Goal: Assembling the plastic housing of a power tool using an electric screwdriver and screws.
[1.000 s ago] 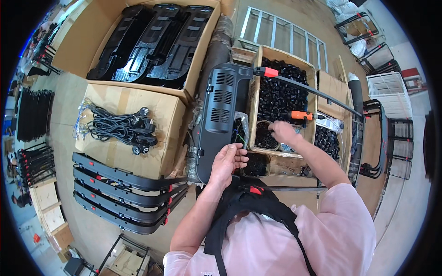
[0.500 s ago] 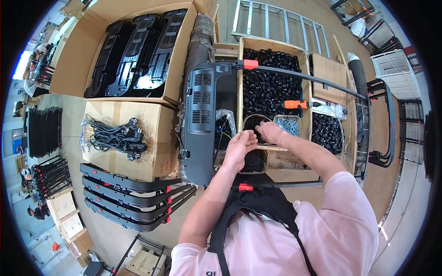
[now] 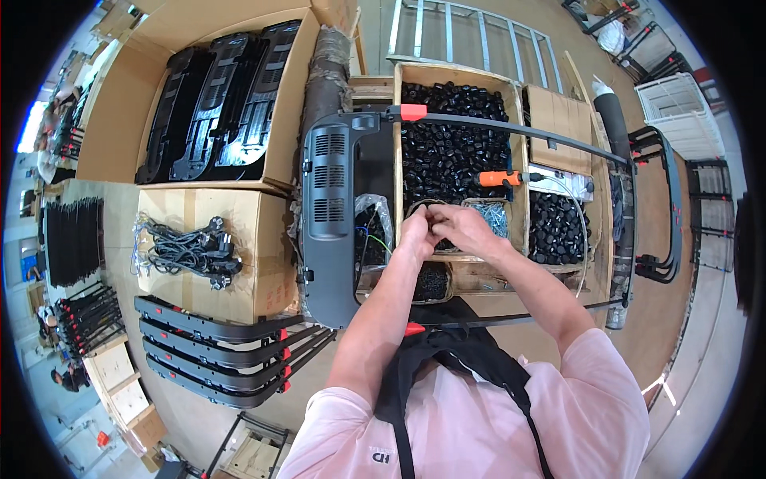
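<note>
My left hand (image 3: 416,233) and my right hand (image 3: 467,230) meet fingertip to fingertip above a small tub of dark bits. The fingers of both are closed in a pinch, and whatever they hold is too small or hidden to make out. Beside my right hand sits a small bin of silver screws (image 3: 496,217). Around my forearms lies a black tube frame (image 3: 550,136) with red corner pieces (image 3: 412,112). Its left end carries a grey-black slotted plastic cover (image 3: 327,231), from which blue and green wires stick out.
A wooden bin of black plastic caps (image 3: 455,148) stands ahead, an orange power screwdriver (image 3: 499,178) lying over its edge. More black caps (image 3: 556,231) fill the right compartment. To the left are coiled power cords (image 3: 191,251) on a carton and stacked black curved frames (image 3: 215,351).
My right hand has drawn back from the small tub to meet my left hand, and their fingertips now come together. The whole view has shifted slightly.
</note>
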Demonstrator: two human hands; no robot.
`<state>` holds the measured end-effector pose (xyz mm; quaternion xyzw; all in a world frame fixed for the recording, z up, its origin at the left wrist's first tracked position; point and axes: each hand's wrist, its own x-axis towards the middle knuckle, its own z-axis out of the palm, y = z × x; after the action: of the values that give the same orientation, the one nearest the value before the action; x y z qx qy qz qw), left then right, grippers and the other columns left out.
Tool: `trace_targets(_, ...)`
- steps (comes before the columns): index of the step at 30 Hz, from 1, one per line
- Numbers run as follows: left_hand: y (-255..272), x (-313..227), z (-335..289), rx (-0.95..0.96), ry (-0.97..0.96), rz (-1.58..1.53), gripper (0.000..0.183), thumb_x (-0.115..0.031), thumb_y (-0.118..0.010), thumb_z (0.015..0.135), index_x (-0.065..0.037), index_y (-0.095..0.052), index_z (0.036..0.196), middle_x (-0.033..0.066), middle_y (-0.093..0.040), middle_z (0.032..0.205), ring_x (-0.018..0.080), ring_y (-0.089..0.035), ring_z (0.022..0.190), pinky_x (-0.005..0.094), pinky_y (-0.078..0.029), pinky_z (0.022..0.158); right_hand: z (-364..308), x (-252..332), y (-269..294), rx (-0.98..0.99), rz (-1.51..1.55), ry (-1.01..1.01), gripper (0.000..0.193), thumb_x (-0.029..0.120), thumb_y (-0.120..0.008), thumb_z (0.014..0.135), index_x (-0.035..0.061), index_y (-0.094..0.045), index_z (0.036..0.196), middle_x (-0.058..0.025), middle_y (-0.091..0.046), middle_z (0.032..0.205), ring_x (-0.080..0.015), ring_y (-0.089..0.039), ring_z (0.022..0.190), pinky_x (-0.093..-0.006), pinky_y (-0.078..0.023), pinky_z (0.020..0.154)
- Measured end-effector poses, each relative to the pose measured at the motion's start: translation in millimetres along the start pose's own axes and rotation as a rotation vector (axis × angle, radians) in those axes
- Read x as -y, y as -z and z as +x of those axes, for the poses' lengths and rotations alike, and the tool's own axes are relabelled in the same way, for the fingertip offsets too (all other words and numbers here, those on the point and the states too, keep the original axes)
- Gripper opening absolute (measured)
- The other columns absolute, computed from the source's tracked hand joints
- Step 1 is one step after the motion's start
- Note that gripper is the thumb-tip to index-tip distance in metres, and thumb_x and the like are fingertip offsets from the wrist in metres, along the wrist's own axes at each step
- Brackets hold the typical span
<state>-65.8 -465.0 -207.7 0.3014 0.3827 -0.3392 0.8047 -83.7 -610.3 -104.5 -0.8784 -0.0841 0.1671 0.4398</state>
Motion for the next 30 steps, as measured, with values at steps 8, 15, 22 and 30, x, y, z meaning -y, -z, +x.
trace_targets(8, -10, -6, -24, 0.11, 0.048, 0.306, 0.026, -0.019, -0.047, 0.113, -0.003, -0.065, 0.121, 0.0093, -0.071, 0.105, 0.0203, -0.07, 0.089, 0.0337, -0.061, 0.074, -6, -101, 37, -0.508, 0.694, -0.719, 0.056, 0.016, -0.07, 0.098, -0.0015, -0.049, 0.146, -0.012, -0.069, 0.117, -0.0199, -0.072, 0.092, -0.0318, -0.061, 0.069)
trace_targets(15, -9, -10, -77, 0.311, -0.045, 0.299, 0.03, -0.027, -0.058, 0.11, -0.005, -0.071, 0.126, 0.0016, -0.071, 0.102, 0.0132, -0.067, 0.09, 0.0302, -0.057, 0.082, 40, -137, 10, -0.917, 0.841, -0.818, 0.036, 0.025, -0.08, 0.094, 0.0057, -0.067, 0.122, -0.005, -0.07, 0.096, -0.0146, -0.069, 0.079, -0.0316, -0.056, 0.062)
trace_targets(22, 12, -8, -104, 0.333, -0.102, 0.213, 0.028, -0.026, -0.059, 0.11, -0.006, -0.066, 0.128, 0.0035, -0.071, 0.097, 0.0144, -0.068, 0.086, 0.0312, -0.056, 0.078, 65, -150, -5, -0.943, 0.404, -0.344, 0.039, 0.014, -0.083, 0.087, 0.0049, -0.066, 0.12, -0.0019, -0.071, 0.101, -0.0131, -0.066, 0.091, -0.0299, -0.053, 0.087)
trace_targets(30, 17, -11, -117, 0.23, -0.102, 0.078, 0.023, -0.026, -0.063, 0.108, -0.008, -0.068, 0.121, 0.0049, -0.073, 0.104, 0.0166, -0.07, 0.088, 0.0316, -0.06, 0.079, 61, -121, 21, -0.675, 0.325, -0.337, 0.053, 0.02, -0.087, 0.083, 0.0089, -0.068, 0.131, -0.0019, -0.073, 0.106, -0.0132, -0.068, 0.099, -0.0309, -0.053, 0.095)
